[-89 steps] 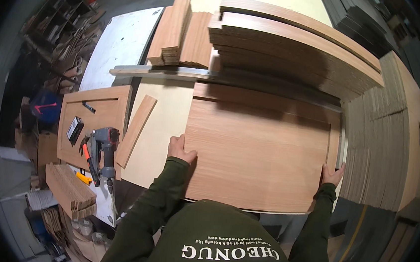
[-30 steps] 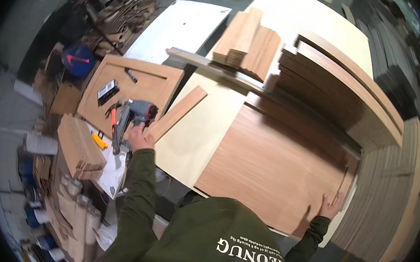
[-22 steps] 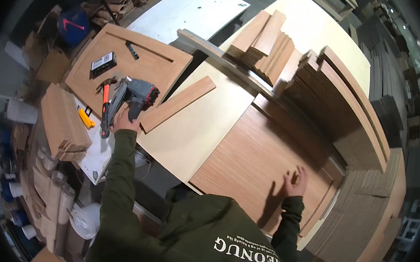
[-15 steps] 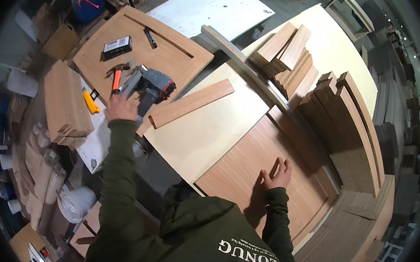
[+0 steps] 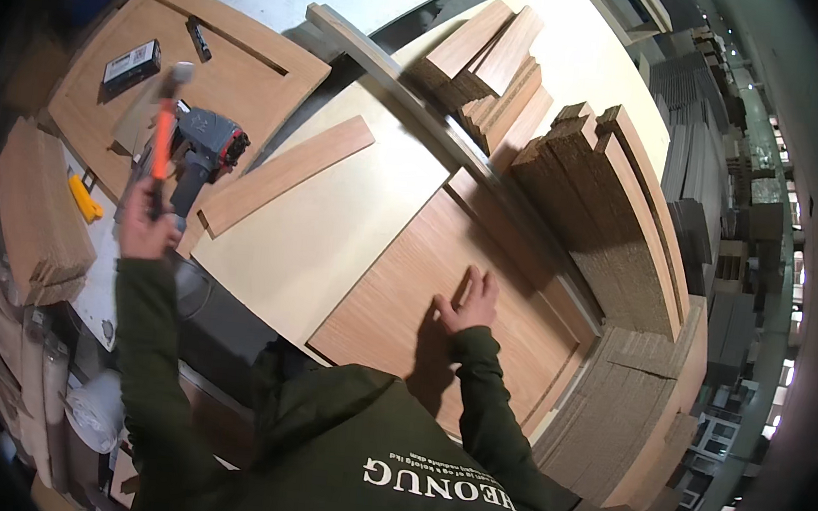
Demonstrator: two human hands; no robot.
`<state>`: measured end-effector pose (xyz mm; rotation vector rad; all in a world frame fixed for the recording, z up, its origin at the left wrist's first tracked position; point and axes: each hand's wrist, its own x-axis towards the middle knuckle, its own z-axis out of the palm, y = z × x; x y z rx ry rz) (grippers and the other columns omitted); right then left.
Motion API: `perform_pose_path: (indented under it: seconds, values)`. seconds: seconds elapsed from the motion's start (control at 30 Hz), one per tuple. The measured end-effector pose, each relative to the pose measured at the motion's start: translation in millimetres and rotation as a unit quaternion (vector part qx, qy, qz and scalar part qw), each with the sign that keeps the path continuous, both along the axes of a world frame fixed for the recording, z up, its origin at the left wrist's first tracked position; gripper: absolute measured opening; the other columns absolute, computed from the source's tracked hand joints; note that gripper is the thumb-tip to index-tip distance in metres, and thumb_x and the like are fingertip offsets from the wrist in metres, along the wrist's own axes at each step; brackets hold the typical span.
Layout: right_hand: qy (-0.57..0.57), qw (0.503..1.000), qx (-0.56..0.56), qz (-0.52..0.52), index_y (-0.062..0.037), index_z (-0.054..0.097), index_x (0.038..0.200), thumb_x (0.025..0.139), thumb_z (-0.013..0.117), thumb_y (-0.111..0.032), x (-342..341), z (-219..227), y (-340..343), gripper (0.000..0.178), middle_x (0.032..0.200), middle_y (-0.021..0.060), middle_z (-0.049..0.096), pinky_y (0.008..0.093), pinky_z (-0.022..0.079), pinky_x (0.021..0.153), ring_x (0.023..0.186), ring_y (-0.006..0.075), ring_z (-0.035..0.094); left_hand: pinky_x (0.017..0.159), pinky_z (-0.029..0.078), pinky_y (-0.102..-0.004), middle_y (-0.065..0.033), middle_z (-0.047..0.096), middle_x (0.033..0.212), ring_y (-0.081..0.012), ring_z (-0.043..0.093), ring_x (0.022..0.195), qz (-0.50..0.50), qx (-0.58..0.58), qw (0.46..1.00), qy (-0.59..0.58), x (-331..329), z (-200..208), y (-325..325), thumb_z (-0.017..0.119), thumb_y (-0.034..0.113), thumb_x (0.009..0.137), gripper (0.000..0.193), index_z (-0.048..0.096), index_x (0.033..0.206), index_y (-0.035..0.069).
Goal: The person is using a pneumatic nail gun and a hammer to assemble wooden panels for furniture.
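Note:
A hammer (image 5: 162, 141) with an orange handle stands raised in my left hand (image 5: 148, 235), its head tilted away from me and slightly blurred. Just right of it, a grey and black nail gun (image 5: 209, 139) lies on a framed wooden panel (image 5: 257, 101). My right hand (image 5: 472, 302) has its fingers apart over a wood-grain panel (image 5: 387, 288) and casts a shadow there; I cannot tell if it touches. Between the hands, a loose wooden strip (image 5: 290, 175) lies across a pale board (image 5: 323, 238).
At left are a yellow utility knife (image 5: 85, 198) and a stack of wooden pieces (image 5: 43, 214). A small box (image 5: 132, 68) and a black marker-like item (image 5: 198, 38) lie farther back. A long rail (image 5: 395, 79) crosses the table, with tall stacks of strips (image 5: 597, 223) beyond.
My left hand has picked the hammer up off the framed panel and raised it. The whole view has shifted, so things sit farther left. My right hand stays over the panel.

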<state>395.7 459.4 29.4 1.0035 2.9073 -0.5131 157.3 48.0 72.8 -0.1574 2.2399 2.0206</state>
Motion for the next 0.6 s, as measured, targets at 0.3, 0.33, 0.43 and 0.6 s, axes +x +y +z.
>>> perform_pose_path:
  seconds: [0.3,0.33,0.43,0.6]
  values:
    - [-0.102,0.989,-0.036,0.103,-0.0215,0.016,0.138,0.061,0.061,-0.060,-40.1,6.0,-33.9,0.097,0.144,0.0144,0.004,0.0651,0.003,0.095,0.131,0.0373,-0.003,0.035,0.040,-0.0217,-0.0031,0.046,0.065,-0.0084,0.045,0.045,-0.210,0.170,0.930,-0.250,97.7,-27.8,162.0,0.045,0.013,0.087,0.033,0.040,0.119,0.003]
    - [-0.103,0.989,-0.029,0.098,-0.0216,0.015,0.138,0.061,0.060,-0.062,-36.4,5.1,-30.2,0.098,0.144,0.0137,0.003,0.0648,0.002,0.095,0.131,0.0371,-0.003,0.035,0.040,-0.0217,-0.0031,0.046,0.065,-0.0084,0.045,0.045,-0.211,0.171,0.929,-0.252,99.4,-33.6,163.3,0.045,0.013,0.087,0.033,0.040,0.119,0.003]
    - [-0.106,0.990,-0.019,0.091,-0.0216,0.015,0.138,0.060,0.059,-0.063,-32.5,3.8,-27.4,0.098,0.145,0.0125,0.002,0.0643,0.001,0.096,0.132,0.0367,-0.004,0.036,0.041,-0.0216,-0.0032,0.047,0.065,-0.0078,0.046,0.046,-0.218,0.139,0.942,-0.213,96.7,-41.6,168.5,0.045,0.013,0.087,0.036,0.039,0.121,0.003]
    - [-0.104,0.991,-0.024,0.086,-0.0211,0.016,0.138,0.060,0.059,-0.064,-31.6,4.3,-26.4,0.099,0.145,0.0120,0.002,0.0637,0.000,0.096,0.132,0.0364,-0.005,0.036,0.040,-0.0217,-0.0027,0.046,0.061,-0.0079,0.043,0.043,-0.240,0.132,0.934,-0.230,97.7,-43.9,181.8,0.046,0.013,0.087,0.040,0.036,0.125,0.003]
